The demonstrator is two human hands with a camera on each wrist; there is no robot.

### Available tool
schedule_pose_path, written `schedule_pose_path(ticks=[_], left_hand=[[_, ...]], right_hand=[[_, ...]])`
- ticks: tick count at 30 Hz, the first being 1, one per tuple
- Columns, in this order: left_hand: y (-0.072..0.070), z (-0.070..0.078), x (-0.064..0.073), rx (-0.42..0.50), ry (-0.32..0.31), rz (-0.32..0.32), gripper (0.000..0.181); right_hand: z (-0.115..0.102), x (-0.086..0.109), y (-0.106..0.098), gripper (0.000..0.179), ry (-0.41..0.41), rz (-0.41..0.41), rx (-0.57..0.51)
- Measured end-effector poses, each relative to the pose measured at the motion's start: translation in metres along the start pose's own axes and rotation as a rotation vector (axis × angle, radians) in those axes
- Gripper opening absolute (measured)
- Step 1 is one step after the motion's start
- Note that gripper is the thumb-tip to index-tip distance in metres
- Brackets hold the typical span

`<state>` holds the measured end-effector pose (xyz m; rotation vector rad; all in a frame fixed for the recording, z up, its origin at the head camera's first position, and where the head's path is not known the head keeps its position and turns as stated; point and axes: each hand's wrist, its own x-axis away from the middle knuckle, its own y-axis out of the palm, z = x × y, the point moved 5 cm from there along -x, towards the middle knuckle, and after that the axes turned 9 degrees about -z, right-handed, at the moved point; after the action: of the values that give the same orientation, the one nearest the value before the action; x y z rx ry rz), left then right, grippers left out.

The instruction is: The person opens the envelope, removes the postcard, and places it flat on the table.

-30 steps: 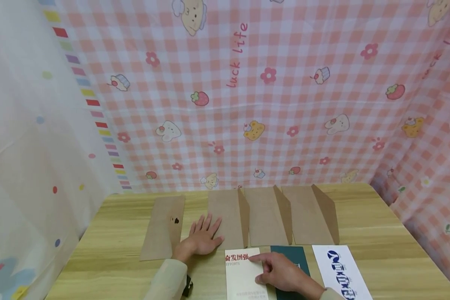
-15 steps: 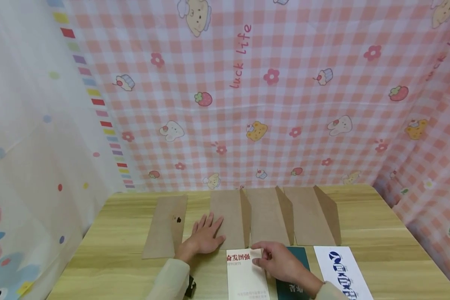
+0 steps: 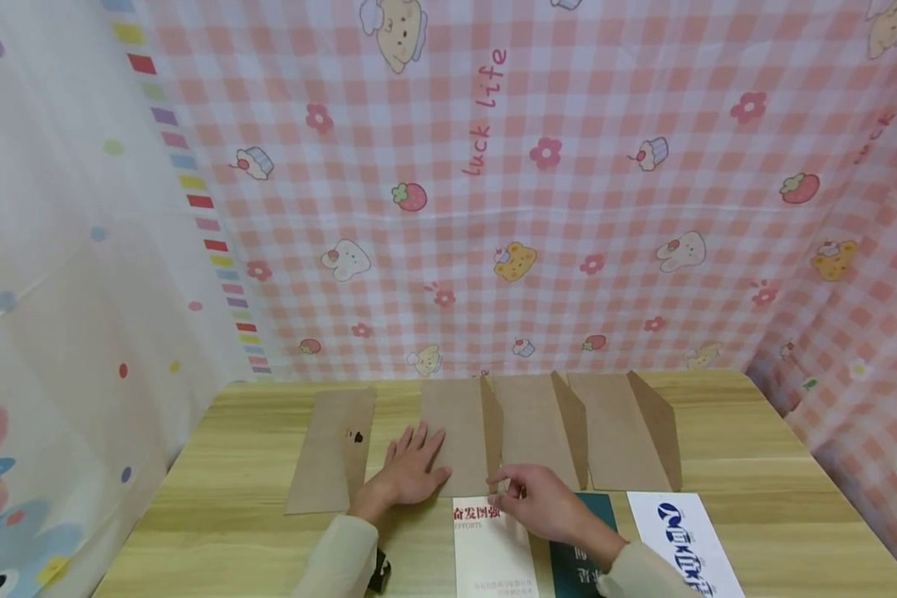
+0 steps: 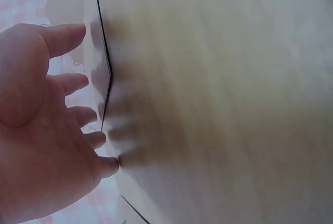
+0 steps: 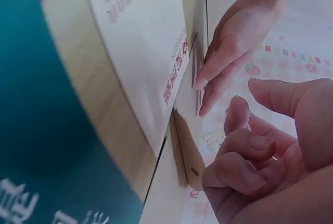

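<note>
In the head view my left hand (image 3: 409,471) lies with its fingers spread at the left edge of a brown paper envelope (image 3: 458,415), its fingertips on or at the paper. Close to the lower right corner of that envelope is my right hand (image 3: 541,501), above the top of a cream card (image 3: 489,544) with red characters. The right wrist view shows the thumb (image 5: 276,95) and index finger apart, the other fingers loosely bent, nothing between them. Beside the cream card lies a dark green card (image 3: 577,565), partly covered by the right hand.
Two more brown envelopes, a middle one (image 3: 532,428) and a right one (image 3: 613,432), stand in the row with flaps spread. A folded envelope (image 3: 329,457) with a black mark lies at left. At right is a white card (image 3: 680,540) with blue characters. Patterned cloth (image 3: 538,208) borders the wooden table (image 3: 224,482).
My right hand has risen from the cream card's red characters to the lower corner of the envelope, its index finger shifting slightly left. My left hand keeps its place by the envelope.
</note>
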<state>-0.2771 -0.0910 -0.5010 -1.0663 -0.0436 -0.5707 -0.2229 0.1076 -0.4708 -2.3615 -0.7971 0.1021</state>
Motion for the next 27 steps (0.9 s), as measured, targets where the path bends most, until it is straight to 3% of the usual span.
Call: schedule_pose_path(ticks=[7, 14, 20, 24, 27], left_hand=[[-0.007, 0.0, 0.004, 0.025, 0.019, 0.024, 0.064], [-0.018, -0.004, 0.009, 0.097, 0.047, 0.09, 0.065], [-0.031, -0.007, 0.015, 0.193, 0.096, 0.17, 0.064], [-0.04, -0.013, 0.02, 0.283, 0.14, 0.243, 0.059], [-0.046, -0.02, 0.025, 0.295, 0.149, 0.297, 0.056]], right_hand=[[-0.011, -0.014, 0.005, 0.027, -0.026, -0.006, -0.018], [-0.022, -0.023, 0.009, 0.026, -0.053, -0.005, -0.025], [-0.035, -0.029, 0.013, 0.025, -0.104, -0.002, -0.016], [-0.042, -0.035, 0.015, 0.026, -0.104, -0.012, -0.033], [-0.044, -0.038, 0.017, 0.026, -0.092, -0.024, -0.035]])
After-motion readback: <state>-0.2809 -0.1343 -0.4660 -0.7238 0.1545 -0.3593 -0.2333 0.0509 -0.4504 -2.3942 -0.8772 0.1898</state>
